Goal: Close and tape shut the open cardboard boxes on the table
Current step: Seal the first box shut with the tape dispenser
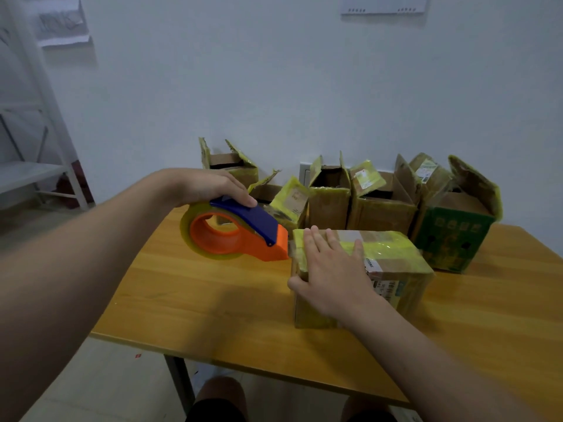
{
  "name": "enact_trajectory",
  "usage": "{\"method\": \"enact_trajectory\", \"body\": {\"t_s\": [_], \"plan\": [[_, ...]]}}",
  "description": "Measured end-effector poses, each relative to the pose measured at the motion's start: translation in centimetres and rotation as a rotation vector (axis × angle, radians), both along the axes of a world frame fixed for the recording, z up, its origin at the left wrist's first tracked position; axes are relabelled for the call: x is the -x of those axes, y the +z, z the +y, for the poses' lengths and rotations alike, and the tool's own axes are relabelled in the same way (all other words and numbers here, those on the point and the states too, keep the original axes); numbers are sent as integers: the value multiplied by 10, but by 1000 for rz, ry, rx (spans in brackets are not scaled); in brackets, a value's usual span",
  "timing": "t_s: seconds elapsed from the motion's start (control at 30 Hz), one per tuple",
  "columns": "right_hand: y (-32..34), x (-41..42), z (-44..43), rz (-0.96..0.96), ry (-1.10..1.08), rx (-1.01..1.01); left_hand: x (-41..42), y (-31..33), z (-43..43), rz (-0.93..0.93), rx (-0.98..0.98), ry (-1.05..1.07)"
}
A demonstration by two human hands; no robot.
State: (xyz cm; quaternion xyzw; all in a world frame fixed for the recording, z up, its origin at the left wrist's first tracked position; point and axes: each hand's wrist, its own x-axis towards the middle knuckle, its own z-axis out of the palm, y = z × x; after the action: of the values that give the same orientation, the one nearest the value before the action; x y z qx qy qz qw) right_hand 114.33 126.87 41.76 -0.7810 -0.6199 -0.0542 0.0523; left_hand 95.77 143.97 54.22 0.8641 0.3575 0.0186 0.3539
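Closed box (396, 254): set on the table (213, 300), pressed flat by the right hand (335, 269), fingers straight and slightly spread. Judged light, stiff-walled and slick where taped, so best steadied from above. Tape dispenser (243, 236): gripped by the left hand (213, 185), fingers curled, its nose at the box's left edge.

I see dim, even, bluish light. A soft shadow lies on the table (182, 300) just below where the left hand (210, 185) grips the tape dispenser (243, 237). Edges bend wide-angle; the whole picture looks slightly soft.
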Motion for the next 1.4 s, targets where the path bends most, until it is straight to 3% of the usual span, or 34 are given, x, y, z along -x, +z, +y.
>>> {"method": "enact_trajectory", "body": {"t_s": [0.3, 0.4, 0.47, 0.67, 0.8, 1.0, 1.1, 1.3, 1.4], "plan": [[2, 2, -1, -22, -8, 7, -72, 30, -31, 274, -120, 99], [1, 0, -2, -17, -3, -11, -80, 16, -34, 514, -329, 117], [-2, -1, -2, -24, 0, -28, -69, -7, -25, 557, -376, 165], [-1, -2, 1, -11, 57, -99, -29, -12, -4, 237, -342, 288], [3, -2, -2, 11, 126, -172, -16, -14, -5, -102, -344, 408], [13, 9, -1, 368, 112, -433, -15, -49, -25, -669, -183, 602], [10, 14, -2, 441, 80, -424, -13, -58, -32, -889, -65, 628], [16, 17, 2, 221, 49, -258, -22, -59, -47, -1183, 76, 647], [20, 17, 2, 116, 77, -191, -30, -60, -55, -1230, 92, 615]]}}
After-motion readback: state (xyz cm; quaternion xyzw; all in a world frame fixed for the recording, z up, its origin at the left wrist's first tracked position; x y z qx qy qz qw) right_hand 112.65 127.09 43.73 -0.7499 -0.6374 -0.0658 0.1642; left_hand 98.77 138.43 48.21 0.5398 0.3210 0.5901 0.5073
